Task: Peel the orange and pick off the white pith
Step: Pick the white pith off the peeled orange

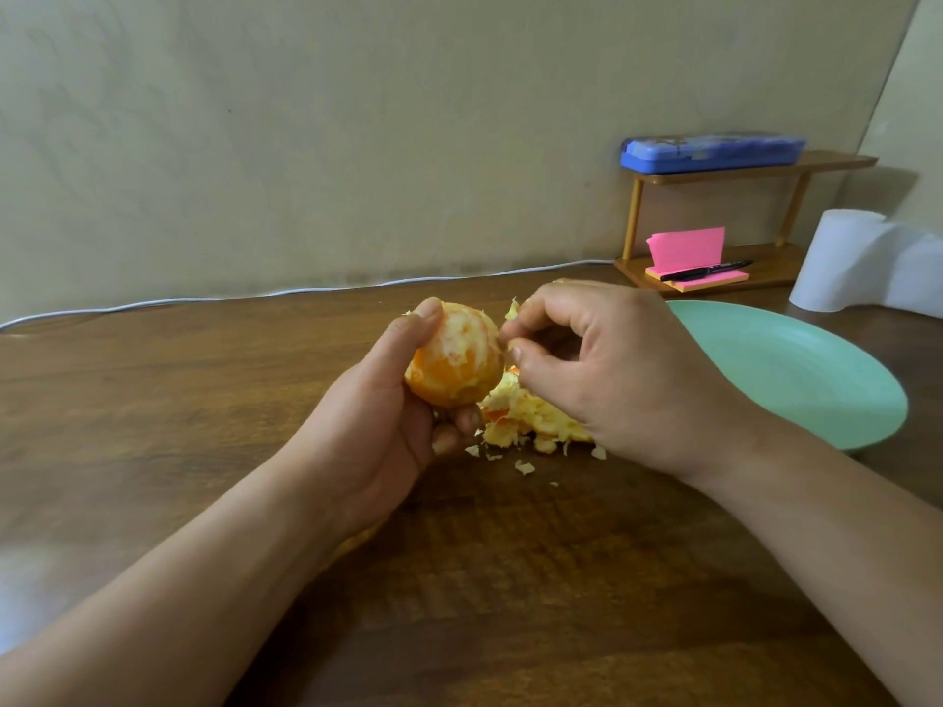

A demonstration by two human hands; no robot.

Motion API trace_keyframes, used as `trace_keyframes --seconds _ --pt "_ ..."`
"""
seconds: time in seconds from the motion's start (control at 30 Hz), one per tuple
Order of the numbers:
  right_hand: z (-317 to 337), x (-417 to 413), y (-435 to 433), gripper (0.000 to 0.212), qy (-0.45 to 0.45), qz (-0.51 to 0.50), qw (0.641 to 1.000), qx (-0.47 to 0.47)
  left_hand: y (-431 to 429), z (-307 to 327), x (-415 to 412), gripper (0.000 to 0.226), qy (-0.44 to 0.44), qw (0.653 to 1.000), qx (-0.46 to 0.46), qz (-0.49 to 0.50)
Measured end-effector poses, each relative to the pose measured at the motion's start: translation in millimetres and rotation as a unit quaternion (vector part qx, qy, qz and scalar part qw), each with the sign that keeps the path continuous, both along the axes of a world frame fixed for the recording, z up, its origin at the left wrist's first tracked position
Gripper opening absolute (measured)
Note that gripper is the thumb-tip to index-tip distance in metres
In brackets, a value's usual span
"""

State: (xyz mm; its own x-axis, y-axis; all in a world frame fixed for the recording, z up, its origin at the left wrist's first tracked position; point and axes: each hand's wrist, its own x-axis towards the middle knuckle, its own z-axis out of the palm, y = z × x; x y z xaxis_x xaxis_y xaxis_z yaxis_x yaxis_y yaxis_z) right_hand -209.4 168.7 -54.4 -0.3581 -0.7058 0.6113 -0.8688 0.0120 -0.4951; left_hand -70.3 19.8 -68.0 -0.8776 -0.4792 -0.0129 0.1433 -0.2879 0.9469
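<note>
Item: orange, gripped in my curled left hand. My right hand pinches pith at its fingertips. Hazard: if I squeeze too hard, the segments may burst.

Bare table lies left; peel pile and green plate crowd the right.

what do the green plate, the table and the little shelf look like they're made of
Plate: probably plastic or melamine, matte mint green, even colour with a soft sheen. Table: wood or wood-look laminate, dark brown grain, slightly glossy; cannot tell which. Shelf: light wood, possibly bamboo, smooth warm-brown finish.
</note>
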Motion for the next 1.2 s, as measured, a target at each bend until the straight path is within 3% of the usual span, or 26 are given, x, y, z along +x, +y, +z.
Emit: trace_keyframes --seconds 0.13,0.47,0.63,0.8,1.2 --pt "0 1 1 0.011 -0.015 0.007 1.0 0.018 -2 2 0 0.046 0.002 1.0 -0.013 0.008" --pt "-6 1 -5 0.012 0.116 -0.051 0.99 0.064 5 -5 4 0.051 -0.023 0.98 -0.185 0.075" --pt "-10 9 -6 0.014 0.087 -0.062 0.994 0.034 7 -4 4 0.047 -0.027 0.973 -0.217 0.08" --pt "-11 7 -8 0.02 0.044 -0.054 0.998 0.014 7 -3 5 0.048 -0.036 0.979 -0.189 0.064" --pt "-8 -4 -4 0.012 -0.052 0.012 0.999 0.013 1 4 3 0.05 -0.086 0.993 -0.079 0.006"
